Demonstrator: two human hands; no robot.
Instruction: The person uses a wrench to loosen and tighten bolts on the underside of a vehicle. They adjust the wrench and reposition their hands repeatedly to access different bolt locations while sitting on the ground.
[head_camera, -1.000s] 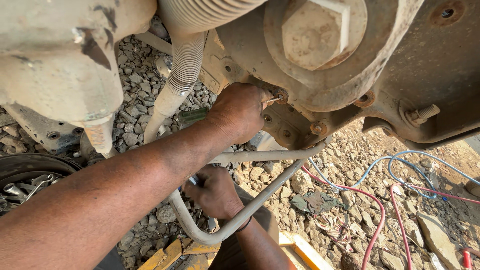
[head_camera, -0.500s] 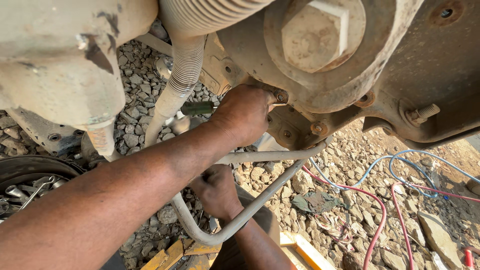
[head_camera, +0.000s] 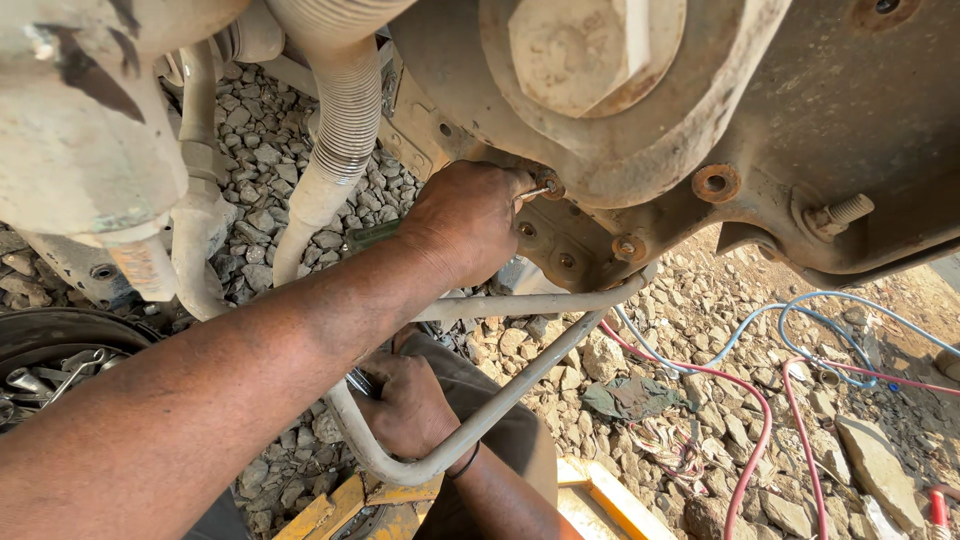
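- Corrugated hose (head_camera: 335, 130) hangs above the gravel (head_camera: 260, 130).
- Red wire (head_camera: 745, 400) and blue wire (head_camera: 790, 315) loop over the stones to my right.
- Rag (head_camera: 630, 397) lies near them.
- Yellow frame (head_camera: 600, 490) sits below.

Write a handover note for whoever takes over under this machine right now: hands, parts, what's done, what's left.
Left hand: raised to the rusty flange, fingertips pinched on a small metal piece at its edge.
Right hand: lower down, behind the bent grey pipe, closed on a metal tool; its kind is unclear.
Done: small bolts sit in the flange.
Left: one larger hole is open; the piece at the left fingertips does not look fully seated.
Nearby: red and blue wires lie on the gravel.
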